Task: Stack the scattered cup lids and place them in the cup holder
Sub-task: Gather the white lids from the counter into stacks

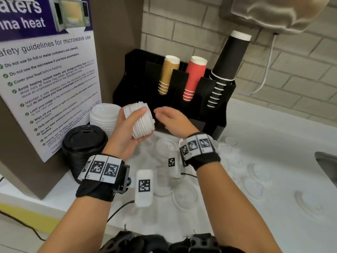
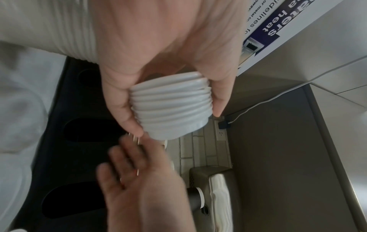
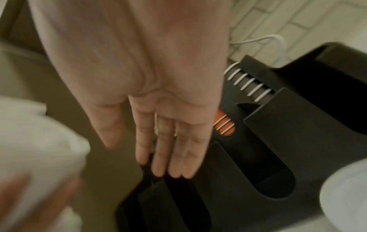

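My left hand [image 1: 127,128] grips a stack of several white cup lids [image 1: 141,121], held on its side above the counter; the left wrist view shows thumb and fingers wrapped round the lid stack [image 2: 170,109]. My right hand [image 1: 168,117] hovers just right of the stack, fingers straight and empty, seen flat in its own view [image 3: 168,141]. The black cup holder [image 1: 215,106] stands behind both hands with gold, red and black cups in its slots. Loose white lids [image 1: 165,146] lie scattered on the counter below and to the right.
A tall stack of white lids [image 1: 103,115] and a stack of black lids [image 1: 83,141] stand at the left beside a microwave poster [image 1: 45,79]. A sink edge [image 1: 326,161] is at the right. A paper towel dispenser [image 1: 273,13] hangs above.
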Available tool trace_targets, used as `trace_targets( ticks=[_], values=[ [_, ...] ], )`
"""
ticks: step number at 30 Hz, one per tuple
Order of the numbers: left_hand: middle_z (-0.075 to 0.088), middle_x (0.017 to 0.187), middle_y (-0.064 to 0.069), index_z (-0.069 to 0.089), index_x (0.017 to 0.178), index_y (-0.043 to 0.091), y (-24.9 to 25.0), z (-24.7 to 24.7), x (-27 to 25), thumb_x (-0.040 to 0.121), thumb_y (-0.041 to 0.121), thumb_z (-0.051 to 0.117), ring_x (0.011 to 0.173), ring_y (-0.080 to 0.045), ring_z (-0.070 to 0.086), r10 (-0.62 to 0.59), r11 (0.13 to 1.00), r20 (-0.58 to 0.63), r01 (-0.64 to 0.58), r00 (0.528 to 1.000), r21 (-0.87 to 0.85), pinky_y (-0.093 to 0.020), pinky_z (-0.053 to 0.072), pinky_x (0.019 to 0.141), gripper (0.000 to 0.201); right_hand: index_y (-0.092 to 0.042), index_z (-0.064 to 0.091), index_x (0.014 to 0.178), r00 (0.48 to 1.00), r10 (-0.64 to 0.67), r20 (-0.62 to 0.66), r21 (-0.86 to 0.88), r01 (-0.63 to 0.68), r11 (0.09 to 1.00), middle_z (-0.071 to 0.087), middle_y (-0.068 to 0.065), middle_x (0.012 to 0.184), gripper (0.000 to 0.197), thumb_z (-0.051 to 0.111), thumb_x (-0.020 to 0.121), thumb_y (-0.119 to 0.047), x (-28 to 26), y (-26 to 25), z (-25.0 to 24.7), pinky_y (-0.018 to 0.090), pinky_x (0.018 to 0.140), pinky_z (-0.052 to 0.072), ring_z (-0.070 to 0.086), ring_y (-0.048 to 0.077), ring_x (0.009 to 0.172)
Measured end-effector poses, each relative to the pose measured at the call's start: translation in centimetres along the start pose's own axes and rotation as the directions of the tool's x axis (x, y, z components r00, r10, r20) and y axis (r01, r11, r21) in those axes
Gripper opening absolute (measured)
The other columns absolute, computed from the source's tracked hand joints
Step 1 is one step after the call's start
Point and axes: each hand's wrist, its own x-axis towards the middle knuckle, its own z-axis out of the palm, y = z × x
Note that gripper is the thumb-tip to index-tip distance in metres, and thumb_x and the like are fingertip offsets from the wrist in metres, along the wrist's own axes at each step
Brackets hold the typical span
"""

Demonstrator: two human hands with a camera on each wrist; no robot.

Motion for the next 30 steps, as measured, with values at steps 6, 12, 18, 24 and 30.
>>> trace_targets(
  ticks=[6, 12, 18, 24, 30],
  values=[
    [0.062, 0.111, -0.004, 0.052, 0.117, 0.026, 0.1, 0.2, 0.2, 0.067, 0.032, 0.071, 0.087, -0.016, 0.069, 0.01, 1.0, -0.001, -0.01, 1.0, -0.03, -0.038, 0.059, 0.066, 0.053, -0.015, 0.058, 0.123, 0.938, 0.221, 0.269, -0.572, -0.029, 0.82, 0.06, 0.0, 0.1, 0.051, 0.076, 0.077, -0.031, 3.5, 1.4, 4.2, 0.026, 0.075, 0.046, 0.058, 0.016, 0.093],
    [0.06, 0.118, -0.006, 0.051, 0.12, 0.026, 0.0, 0.1, 0.3, 0.071, 0.03, 0.078, 0.1, -0.022, 0.065, 0.017, 0.999, -0.039, -0.018, 0.999, -0.031, -0.038, 0.058, 0.069, 0.055, -0.008, 0.042, 0.141, 0.899, 0.271, 0.345, -0.769, 0.104, 0.631, 0.053, 0.01, 0.129, 0.069, 0.073, 0.082, -0.026, 4.7, 1.4, 5.9, 0.032, 0.092, 0.049, 0.055, 0.025, 0.115],
    [0.059, 0.122, -0.006, 0.049, 0.124, 0.024, 0.4, 0.2, 0.3, 0.078, 0.029, 0.072, 0.102, -0.021, 0.065, 0.033, 0.999, -0.033, -0.034, 0.999, -0.024, -0.041, 0.058, 0.077, 0.053, -0.008, 0.037, 0.144, 0.889, 0.244, 0.386, -0.744, 0.144, 0.653, 0.048, 0.013, 0.136, 0.073, 0.072, 0.083, -0.03, 4.4, 2.1, 5.7, 0.036, 0.1, 0.045, 0.051, 0.028, 0.121],
    [0.062, 0.11, 0.0, 0.05, 0.12, 0.026, 0.6, -0.1, 0.3, 0.071, 0.033, 0.073, 0.097, -0.016, 0.065, 0.058, 0.998, -0.046, -0.058, 0.997, 0.002, -0.033, 0.057, 0.067, 0.054, -0.031, 0.038, 0.137, 0.989, 0.048, 0.14, -0.345, 0.004, 0.939, 0.052, 0.014, 0.119, 0.056, 0.063, 0.087, -0.032, 3.2, 1.5, 0.6, 0.038, 0.094, 0.046, 0.054, 0.031, 0.108],
    [0.062, 0.113, -0.001, 0.052, 0.118, 0.029, -1.0, 0.3, 0.1, 0.066, 0.035, 0.073, 0.095, -0.018, 0.065, -0.045, 0.998, 0.004, 0.044, 0.999, 0.04, -0.042, 0.057, 0.076, 0.056, -0.043, 0.048, 0.127, 0.997, 0.071, -0.025, 0.327, -0.059, 0.943, 0.063, 0.0, 0.093, 0.033, 0.046, 0.094, -0.039, -2.0, 1.1, -2.0, 0.027, 0.073, 0.052, 0.063, 0.014, 0.082]
  ],
)
